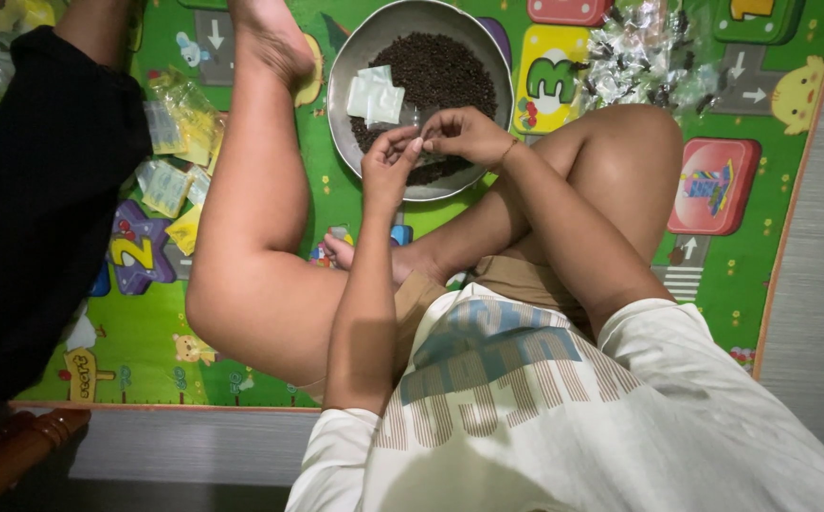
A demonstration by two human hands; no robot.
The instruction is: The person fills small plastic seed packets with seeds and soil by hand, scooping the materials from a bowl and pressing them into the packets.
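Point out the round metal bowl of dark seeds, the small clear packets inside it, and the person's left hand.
Round metal bowl [355,57]: head view, bare left rim.
Small clear packets [376,95]: head view, middle.
Left hand [388,166]: head view, back of hand.

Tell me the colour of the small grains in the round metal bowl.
Dark brown to black grains, in the round metal bowl; the head view shows them best.

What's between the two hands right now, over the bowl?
In the head view, the left hand and right hand meet fingertip to fingertip over the bowl; whatever they pinch is too small to identify.
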